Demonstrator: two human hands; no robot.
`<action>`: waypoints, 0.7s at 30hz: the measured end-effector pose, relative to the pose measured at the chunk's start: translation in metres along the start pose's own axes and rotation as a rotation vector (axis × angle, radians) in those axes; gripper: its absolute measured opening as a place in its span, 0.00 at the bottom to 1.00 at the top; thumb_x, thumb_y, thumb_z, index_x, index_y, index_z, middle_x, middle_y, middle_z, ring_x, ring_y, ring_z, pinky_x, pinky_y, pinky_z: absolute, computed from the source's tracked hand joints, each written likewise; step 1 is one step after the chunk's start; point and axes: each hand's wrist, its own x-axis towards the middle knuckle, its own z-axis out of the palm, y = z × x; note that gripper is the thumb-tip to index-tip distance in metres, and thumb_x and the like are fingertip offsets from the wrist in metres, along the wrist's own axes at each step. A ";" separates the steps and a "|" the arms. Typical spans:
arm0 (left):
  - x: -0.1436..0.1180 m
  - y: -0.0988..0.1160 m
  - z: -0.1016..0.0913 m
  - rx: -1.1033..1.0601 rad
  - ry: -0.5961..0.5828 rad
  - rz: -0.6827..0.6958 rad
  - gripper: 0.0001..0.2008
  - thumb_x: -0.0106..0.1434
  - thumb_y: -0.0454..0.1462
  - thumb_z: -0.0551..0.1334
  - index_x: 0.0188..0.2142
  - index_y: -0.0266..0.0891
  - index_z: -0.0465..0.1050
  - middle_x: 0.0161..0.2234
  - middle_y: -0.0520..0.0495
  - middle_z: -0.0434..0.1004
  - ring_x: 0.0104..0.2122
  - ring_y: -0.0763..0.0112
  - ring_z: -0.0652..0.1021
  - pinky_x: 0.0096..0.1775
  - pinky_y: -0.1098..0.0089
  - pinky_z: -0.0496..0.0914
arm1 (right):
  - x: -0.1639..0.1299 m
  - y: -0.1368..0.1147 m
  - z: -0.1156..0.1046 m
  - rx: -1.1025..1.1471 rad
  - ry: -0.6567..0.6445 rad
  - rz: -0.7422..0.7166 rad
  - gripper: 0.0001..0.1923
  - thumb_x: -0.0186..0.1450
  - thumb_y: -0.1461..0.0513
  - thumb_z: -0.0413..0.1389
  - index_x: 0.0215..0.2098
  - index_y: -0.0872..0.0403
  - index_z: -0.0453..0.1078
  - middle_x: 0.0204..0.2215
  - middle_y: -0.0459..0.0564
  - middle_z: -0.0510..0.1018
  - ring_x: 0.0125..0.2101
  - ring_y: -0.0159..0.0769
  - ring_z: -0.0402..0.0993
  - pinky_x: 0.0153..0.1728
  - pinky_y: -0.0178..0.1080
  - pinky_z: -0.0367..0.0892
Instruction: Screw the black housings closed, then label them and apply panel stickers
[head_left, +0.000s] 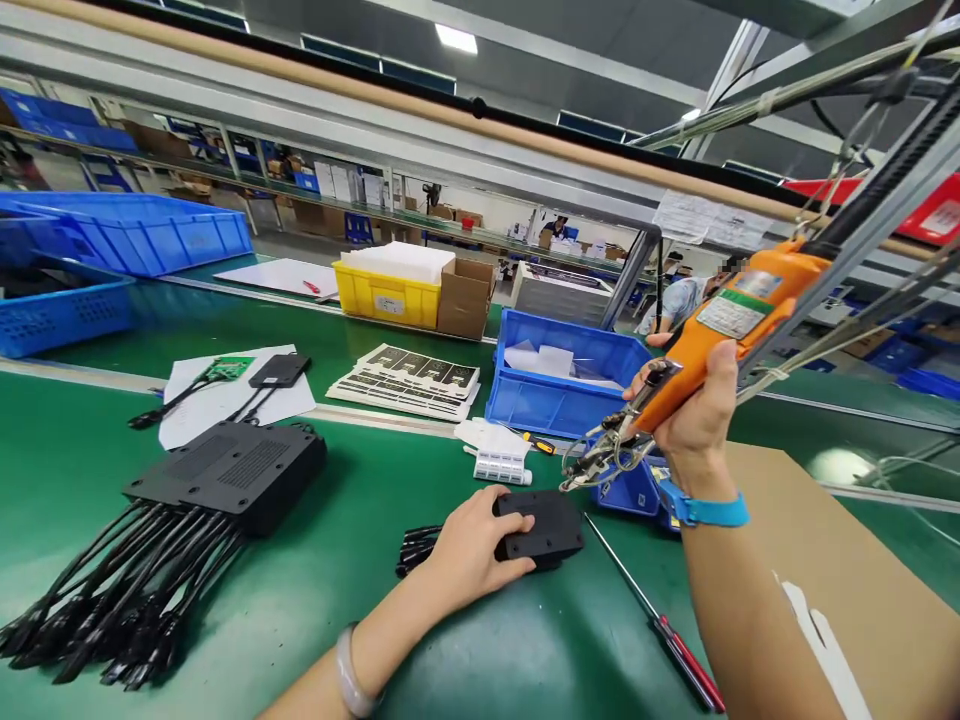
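My left hand (469,548) rests on a small black plastic box (547,525) lying on the green mat, fingers curled over its left end. Short black cables (416,545) stick out from under that hand. My right hand (694,405) grips an orange electric screwdriver (720,325) that hangs from overhead cords. Its metal tip (592,465) points down and left, just above the box's right end. A blue wrist strap (705,510) circles my right wrist.
A stack of black boxes (229,470) with a bundle of cables (120,595) lies at left. A red-handled screwdriver (664,625) lies right of the box beside a cardboard sheet (840,560). Blue bins (555,385), printed label sheets (409,380) and a yellow bin (386,295) sit behind.
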 end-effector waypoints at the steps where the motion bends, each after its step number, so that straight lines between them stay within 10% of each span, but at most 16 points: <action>1: 0.000 0.001 0.000 -0.001 0.005 -0.002 0.21 0.52 0.44 0.73 0.46 0.47 0.79 0.52 0.37 0.71 0.50 0.50 0.76 0.47 0.55 0.75 | -0.003 -0.001 0.003 0.005 0.010 0.004 0.31 0.58 0.36 0.50 0.36 0.53 0.73 0.18 0.44 0.68 0.16 0.32 0.65 0.16 0.38 0.64; 21: -0.007 0.002 0.005 0.072 0.168 0.116 0.19 0.57 0.43 0.69 0.48 0.43 0.78 0.52 0.32 0.70 0.50 0.46 0.74 0.51 0.45 0.69 | -0.024 0.024 0.013 -0.024 -0.062 0.106 0.27 0.61 0.36 0.47 0.36 0.48 0.68 0.19 0.41 0.63 0.15 0.31 0.62 0.15 0.36 0.59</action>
